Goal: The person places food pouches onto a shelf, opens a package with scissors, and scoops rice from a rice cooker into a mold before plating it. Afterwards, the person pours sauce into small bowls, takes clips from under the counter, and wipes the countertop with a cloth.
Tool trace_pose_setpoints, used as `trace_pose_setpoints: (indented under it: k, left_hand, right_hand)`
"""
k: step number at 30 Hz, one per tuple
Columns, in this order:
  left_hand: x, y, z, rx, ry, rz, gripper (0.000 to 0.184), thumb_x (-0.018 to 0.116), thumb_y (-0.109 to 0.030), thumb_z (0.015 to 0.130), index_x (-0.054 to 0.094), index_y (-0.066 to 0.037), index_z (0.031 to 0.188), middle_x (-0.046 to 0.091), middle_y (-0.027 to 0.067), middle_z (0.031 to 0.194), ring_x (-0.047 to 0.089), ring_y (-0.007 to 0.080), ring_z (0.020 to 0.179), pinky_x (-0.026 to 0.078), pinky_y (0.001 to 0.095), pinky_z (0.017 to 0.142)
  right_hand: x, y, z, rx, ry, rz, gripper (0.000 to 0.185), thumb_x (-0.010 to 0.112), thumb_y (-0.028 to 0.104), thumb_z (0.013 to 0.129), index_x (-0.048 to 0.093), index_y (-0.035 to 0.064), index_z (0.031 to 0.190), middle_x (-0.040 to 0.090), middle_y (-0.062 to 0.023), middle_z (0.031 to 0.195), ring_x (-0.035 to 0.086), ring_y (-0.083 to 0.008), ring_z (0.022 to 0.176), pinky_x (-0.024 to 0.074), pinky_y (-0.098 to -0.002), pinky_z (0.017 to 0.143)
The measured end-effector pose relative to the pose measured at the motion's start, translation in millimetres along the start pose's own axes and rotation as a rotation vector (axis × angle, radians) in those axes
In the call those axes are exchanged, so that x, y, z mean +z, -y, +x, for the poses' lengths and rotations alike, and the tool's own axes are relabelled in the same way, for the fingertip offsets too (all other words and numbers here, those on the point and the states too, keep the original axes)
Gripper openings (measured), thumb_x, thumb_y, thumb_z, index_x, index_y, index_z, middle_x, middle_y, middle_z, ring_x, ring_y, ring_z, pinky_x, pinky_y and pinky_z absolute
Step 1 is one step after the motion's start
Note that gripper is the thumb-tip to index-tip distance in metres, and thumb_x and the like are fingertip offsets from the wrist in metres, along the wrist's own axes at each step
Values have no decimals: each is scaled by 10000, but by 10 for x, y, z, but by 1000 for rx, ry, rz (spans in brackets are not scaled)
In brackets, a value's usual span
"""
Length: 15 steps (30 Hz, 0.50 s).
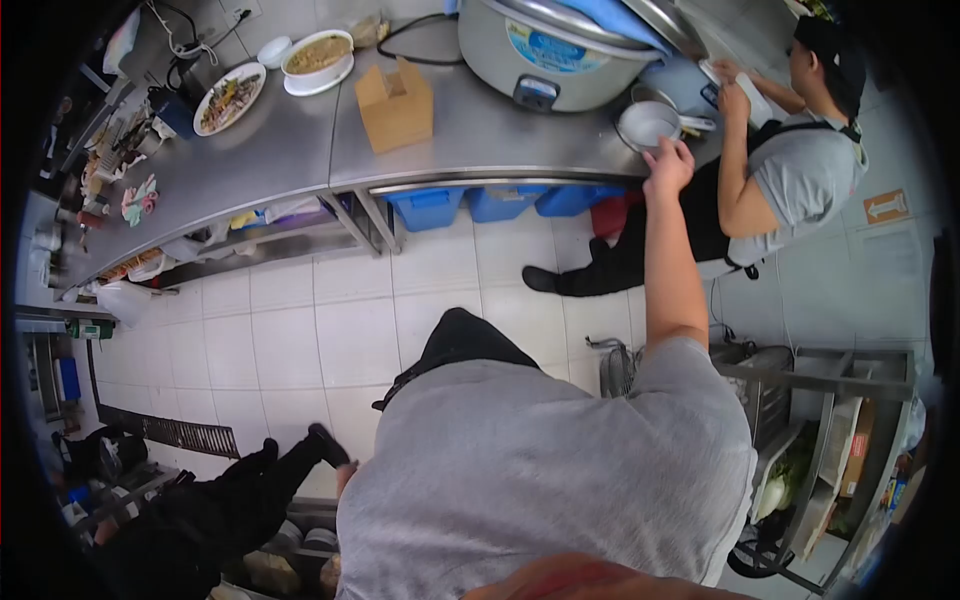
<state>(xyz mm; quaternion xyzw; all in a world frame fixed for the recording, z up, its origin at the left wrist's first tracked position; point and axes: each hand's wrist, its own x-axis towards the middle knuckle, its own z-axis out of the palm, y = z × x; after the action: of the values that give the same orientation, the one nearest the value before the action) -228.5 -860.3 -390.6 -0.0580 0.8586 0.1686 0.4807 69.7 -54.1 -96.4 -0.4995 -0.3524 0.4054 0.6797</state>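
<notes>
Right hand (pixel 669 165) is stretched way out to the steel counter (pixel 560 150), fingers bent at the near rim of a small metal pan (pixel 646 126), though I can't tell if they've actually got a grip on it. That pan's at the counter's front edge, just below and right of the big rice cooker (pixel 550 60), with a co-worker (pixel 800 170) close by on the right. Left hand's mostly hidden beside the grey shirt (pixel 540 460), so no clue what it's doing.
</notes>
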Motion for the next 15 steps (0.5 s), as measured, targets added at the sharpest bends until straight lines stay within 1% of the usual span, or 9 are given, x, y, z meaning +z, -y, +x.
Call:
trace_pose_setpoints:
  k: [1,3,5,7,10,11,12,14,15]
  left_hand:
    - [-135,-317,90,22,-44,-99,318,574,-270,899,633,3,1051,658,97,872,626,190,761,488,307,674]
    - [-376,-1060,298,143,-128,-269,308,579,-249,902,625,2,1073,653,86,877,621,174,755,486,291,664]
    - [-522,-1921,350,332,-172,-374,302,585,-229,904,616,1,1096,647,74,883,616,158,750,484,275,654]
    - [-564,-2825,271,550,-214,-472,276,581,-211,908,615,-5,1089,649,77,869,619,158,742,483,284,638]
    - [-481,-3996,300,791,-241,-411,281,629,-156,882,604,-23,1128,666,108,953,630,194,833,508,310,741]
    - [-447,-4466,-5,878,-279,-396,377,683,-131,843,567,-29,1186,643,119,1039,628,213,874,514,322,771]
    - [-374,-4825,-23,982,-274,-399,562,740,-139,795,484,-57,1289,564,138,1203,600,234,979,516,346,779]
    - [-452,-5653,-573,1096,-241,-276,847,818,-189,703,348,-80,1399,364,187,1405,446,324,1232,482,401,902]
    - [-453,-5972,-591,1342,-407,-151,886,837,-222,680,343,-105,1406,313,229,1440,378,381,1304,425,433,992]
  right_hand:
    - [35,18,153,-63,-76,-11,518,760,70,730,478,37,1162,583,-134,1010,612,-227,875,542,-319,589]
    - [84,-31,536,-206,-173,-154,453,760,195,769,558,8,1129,618,-161,1040,635,-287,927,560,-373,709]
    - [23,-167,1002,-627,-319,-747,575,790,256,724,561,-29,1168,600,-221,1165,611,-318,1043,506,-399,873]
    - [105,-230,1234,-640,-305,-818,687,796,310,703,535,-53,1224,579,-237,1231,568,-322,1143,422,-382,989]
    - [150,-704,1812,-413,-179,-745,710,788,344,711,528,-38,1250,578,-225,1241,553,-332,1161,411,-399,1004]
    - [218,-748,1803,-362,-108,-777,704,760,366,742,520,-45,1261,570,-234,1249,548,-336,1164,416,-399,995]
    - [178,-965,2002,-350,-75,-809,672,721,367,784,523,-76,1248,566,-250,1248,539,-341,1172,420,-402,986]
    - [168,-1142,2184,-245,-48,-919,618,695,328,812,542,-132,1197,597,-276,1178,587,-376,1085,449,-399,940]
    - [209,-1228,2203,-318,-141,-889,590,706,287,801,546,-113,1205,610,-291,1135,607,-398,1031,465,-405,916]
